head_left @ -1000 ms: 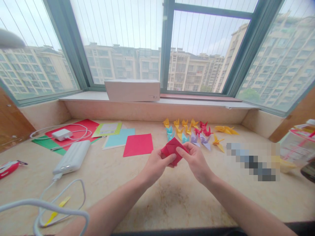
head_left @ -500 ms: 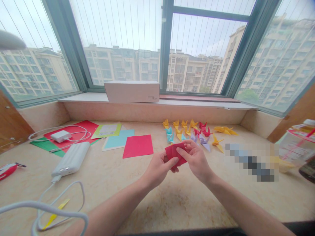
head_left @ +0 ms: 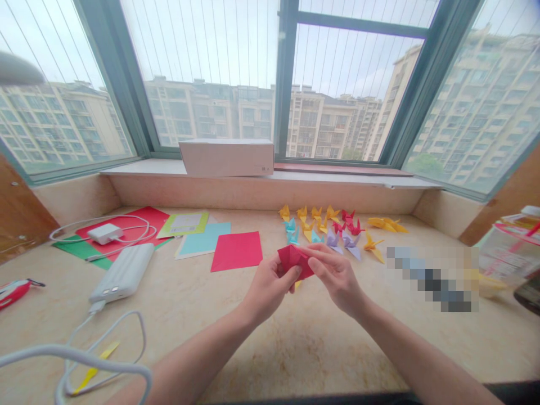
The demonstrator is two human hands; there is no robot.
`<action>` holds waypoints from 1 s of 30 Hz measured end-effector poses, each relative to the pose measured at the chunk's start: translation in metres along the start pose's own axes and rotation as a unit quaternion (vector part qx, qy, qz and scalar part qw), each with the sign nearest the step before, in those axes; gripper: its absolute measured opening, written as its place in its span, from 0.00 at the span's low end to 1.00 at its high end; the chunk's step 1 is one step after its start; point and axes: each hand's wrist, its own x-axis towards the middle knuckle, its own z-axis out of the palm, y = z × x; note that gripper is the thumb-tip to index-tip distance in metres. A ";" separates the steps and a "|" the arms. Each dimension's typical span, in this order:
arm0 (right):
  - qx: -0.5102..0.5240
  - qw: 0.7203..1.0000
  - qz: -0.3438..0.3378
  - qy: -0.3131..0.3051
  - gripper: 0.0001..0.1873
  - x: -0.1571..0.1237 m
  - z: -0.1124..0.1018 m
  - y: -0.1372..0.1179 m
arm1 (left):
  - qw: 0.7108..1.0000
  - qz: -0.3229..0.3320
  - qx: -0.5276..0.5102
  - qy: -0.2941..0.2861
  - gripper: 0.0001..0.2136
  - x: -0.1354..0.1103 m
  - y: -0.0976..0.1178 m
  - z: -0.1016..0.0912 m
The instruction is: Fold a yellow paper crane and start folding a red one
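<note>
I saw soft daylight from an overcast sky coming through the windows [head_left: 211, 73], bright with no harsh glare, and shadows on the table [head_left: 312, 349] stayed faint. Their frames bowed toward the edges of my view. The folded red paper [head_left: 292, 260] looked sharp; a pale smudge [head_left: 17, 70] blurred the top-left corner, and a pixelated patch [head_left: 432, 278] covered the right.

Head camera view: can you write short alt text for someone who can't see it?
The left hand and right hand hold folded red paper above a stone ledge, near rows of paper cranes and loose paper squares; apartment buildings stand beyond the window.
</note>
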 end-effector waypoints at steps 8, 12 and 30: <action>0.026 0.998 0.014 0.060 0.11 0.005 0.002 0.005 | 0.999 0.019 0.011 -0.027 0.15 -0.005 0.003 0.003; 0.030 0.997 0.018 0.062 0.11 0.004 0.005 0.003 | 1.000 0.006 0.015 -0.014 0.20 -0.006 0.001 0.005; 0.050 0.998 0.010 0.045 0.10 -0.002 0.011 0.014 | 0.999 0.038 0.028 0.026 0.13 -0.007 -0.003 0.006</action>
